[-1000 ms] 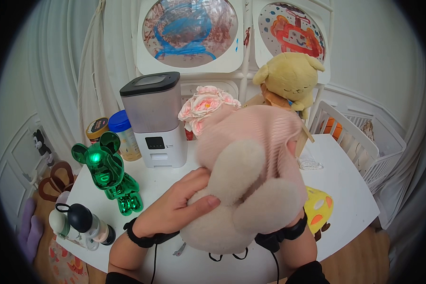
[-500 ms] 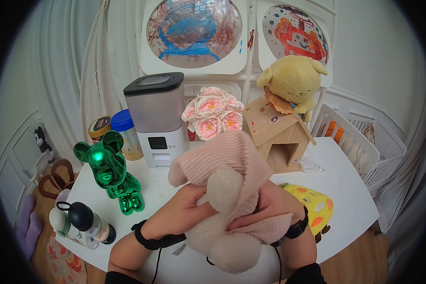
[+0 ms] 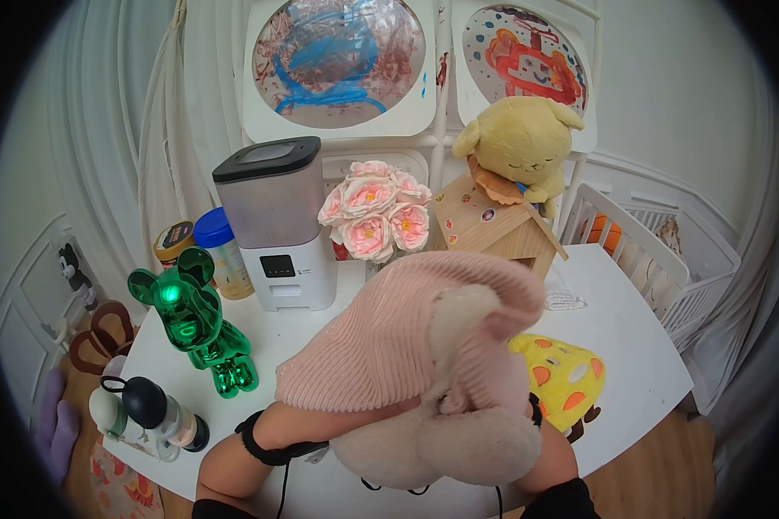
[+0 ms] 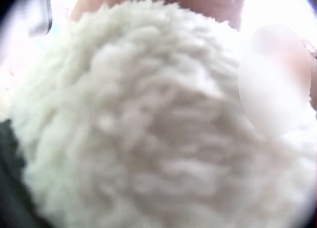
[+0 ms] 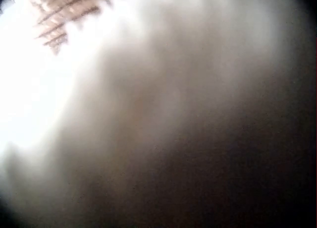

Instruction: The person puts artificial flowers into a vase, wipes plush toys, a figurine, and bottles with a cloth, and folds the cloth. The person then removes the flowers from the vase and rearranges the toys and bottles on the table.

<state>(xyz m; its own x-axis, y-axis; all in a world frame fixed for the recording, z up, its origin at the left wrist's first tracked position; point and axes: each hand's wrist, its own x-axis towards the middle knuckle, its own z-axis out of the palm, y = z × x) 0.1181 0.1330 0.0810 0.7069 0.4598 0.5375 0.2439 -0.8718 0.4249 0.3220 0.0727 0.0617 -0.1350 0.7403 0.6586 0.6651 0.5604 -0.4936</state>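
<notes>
A pale fluffy plush toy (image 3: 381,454) with a pink ribbed cloth garment (image 3: 363,346) is held up over the near part of the table. Two rounded furry parts face the camera, and the cloth spreads over the toy's upper left side and folds at its right. My left hand (image 3: 320,422) reaches under the garment from the left, its fingers hidden. In the left wrist view, fur (image 4: 148,114) fills most of the picture, with a strip of skin above. The toy hides my right hand in the head view; blurred fur (image 5: 163,104) fills much of the right wrist view.
Left on the white table (image 3: 640,381) stand a shiny green bear figure (image 3: 195,320), bottles (image 3: 169,406) and a grey-and-white dispenser (image 3: 277,225). Pink flowers (image 3: 374,208) and a wooden house (image 3: 493,216) topped by a yellow plush (image 3: 528,143) stand behind. A yellow spotted toy (image 3: 571,381) lies right.
The plush toy has been turned about in my hands. Its pink garment now spreads wider to the left and covers my left hand. My right hand, visible half a second ago, is now hidden.
</notes>
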